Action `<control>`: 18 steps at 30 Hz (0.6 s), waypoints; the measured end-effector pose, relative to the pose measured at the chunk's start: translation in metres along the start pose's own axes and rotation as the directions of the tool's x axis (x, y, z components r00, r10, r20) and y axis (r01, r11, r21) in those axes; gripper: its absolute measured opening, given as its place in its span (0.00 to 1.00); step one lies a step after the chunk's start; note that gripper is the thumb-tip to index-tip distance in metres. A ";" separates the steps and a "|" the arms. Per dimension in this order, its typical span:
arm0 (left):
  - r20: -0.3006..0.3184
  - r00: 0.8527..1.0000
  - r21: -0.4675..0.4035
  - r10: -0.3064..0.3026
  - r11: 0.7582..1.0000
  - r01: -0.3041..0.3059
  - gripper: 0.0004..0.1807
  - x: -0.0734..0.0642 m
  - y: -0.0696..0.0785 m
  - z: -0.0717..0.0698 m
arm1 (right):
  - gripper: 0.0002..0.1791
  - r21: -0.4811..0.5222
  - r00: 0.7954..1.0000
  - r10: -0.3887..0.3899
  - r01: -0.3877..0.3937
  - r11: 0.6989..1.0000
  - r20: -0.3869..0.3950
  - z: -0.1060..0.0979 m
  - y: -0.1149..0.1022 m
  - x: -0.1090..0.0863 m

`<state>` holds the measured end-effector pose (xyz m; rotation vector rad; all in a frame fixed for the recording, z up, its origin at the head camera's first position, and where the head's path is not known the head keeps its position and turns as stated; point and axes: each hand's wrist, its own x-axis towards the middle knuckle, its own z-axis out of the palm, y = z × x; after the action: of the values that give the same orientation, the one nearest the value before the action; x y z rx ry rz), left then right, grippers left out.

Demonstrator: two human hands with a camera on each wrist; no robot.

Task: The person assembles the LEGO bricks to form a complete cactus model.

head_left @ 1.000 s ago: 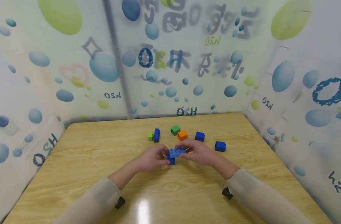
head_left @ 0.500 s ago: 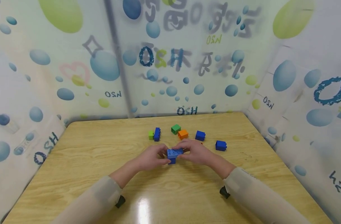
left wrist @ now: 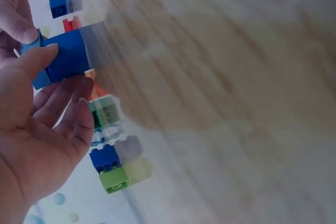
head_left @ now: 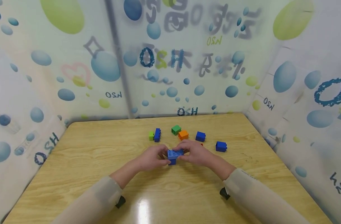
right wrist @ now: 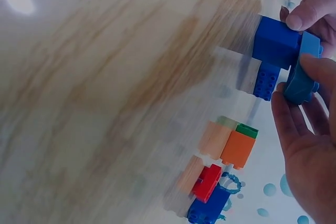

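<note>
At mid-table in the head view, a lighter blue studded brick (head_left: 173,154) sits on top of a dark blue brick (head_left: 172,162), its right part jutting past the lower one. My left hand (head_left: 151,158) pinches the dark blue brick between thumb and fingers. From the other side my right hand (head_left: 195,152) grips the lighter brick's overhanging end. The right wrist view shows the dark blue brick (right wrist: 275,41) standing on the table, with the lighter brick (right wrist: 299,74) against its studded side and a curved underside showing. Fingers hide parts of both bricks.
Behind the hands lie a lime brick (head_left: 151,135), a long blue brick (head_left: 157,135), a green brick (head_left: 176,129), an orange brick (head_left: 183,135) and two blue bricks, one nearer (head_left: 221,146) and one farther (head_left: 200,136). A red brick (right wrist: 208,182) is mostly hidden behind my right hand in the head view.
My right hand has moved slightly left with the lighter blue brick, which now lies straighter over the dark blue brick. During the last half second the hands barely move.
</note>
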<state>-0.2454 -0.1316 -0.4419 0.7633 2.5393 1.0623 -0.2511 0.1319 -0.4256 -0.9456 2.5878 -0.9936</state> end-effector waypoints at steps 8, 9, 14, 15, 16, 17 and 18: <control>-0.054 0.998 -0.107 -0.016 0.994 0.010 0.17 -0.001 0.005 -0.007 | 0.20 -0.043 1.000 -0.009 0.009 0.999 -0.005 0.001 0.000 0.001; -0.060 0.998 -0.115 -0.017 0.993 0.010 0.15 -0.001 0.005 -0.008 | 0.20 -0.048 1.000 -0.009 0.009 0.999 -0.003 0.000 0.000 0.001; -0.066 0.996 -0.146 -0.056 0.988 0.046 0.12 -0.001 0.006 -0.010 | 0.21 -0.037 1.000 0.023 -0.022 0.999 0.017 -0.002 0.003 0.001; -0.067 0.996 -0.152 -0.062 0.987 0.051 0.11 -0.001 0.005 -0.010 | 0.22 -0.031 0.999 0.033 -0.033 0.999 0.020 -0.002 0.004 0.002; -0.065 0.996 -0.158 -0.066 0.986 0.055 0.11 -0.001 0.005 -0.010 | 0.21 -0.025 0.999 0.046 -0.046 0.999 0.021 -0.003 0.005 0.002; -0.064 0.996 -0.165 -0.068 0.985 0.057 0.11 -0.001 0.005 -0.010 | 0.21 -0.017 0.998 0.060 -0.060 0.998 0.020 -0.003 0.006 0.002; -0.063 0.996 -0.171 -0.070 0.984 0.058 0.11 -0.001 0.005 -0.010 | 0.21 -0.006 0.997 0.072 -0.072 0.997 0.020 -0.003 0.007 0.002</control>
<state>-0.2478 -0.1351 -0.4315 0.6062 2.4712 1.2825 -0.2570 0.1363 -0.4279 -0.8532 2.5892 -0.9541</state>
